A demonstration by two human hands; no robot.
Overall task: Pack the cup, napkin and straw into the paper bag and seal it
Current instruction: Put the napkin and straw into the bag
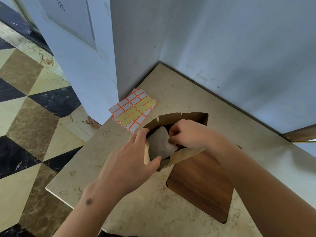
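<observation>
Far left on the beige stone table [136, 194]: a small stack of sticker sheets, red-bordered white and yellow labels [133, 109], lying flat near the wall corner, untouched and just beside the bag's far-left edge.

Left hand [130, 161]: fingers curled over the near-left rim of the brown paper bag [188, 117], thumb on the near edge, gripping the rim and holding the mouth apart.

Centre: the bag stands on the table, mouth up and wide, far rim torn and ragged. A white folded paper napkin [159, 144] sits in the mouth, partly down inside.

Right hand [188, 134]: fingers bunched and pinching the napkin's right edge, knuckles just inside the bag mouth, seemingly pushing it in.

Right and near: a dark wooden inset panel [201, 185] in the table top, partly under the right forearm.

Progress, as judged: the napkin is going in. Cup and straw are not visible; they may already be inside, but the dark interior hides this. Sealing is not done: mouth open, labels unused.
</observation>
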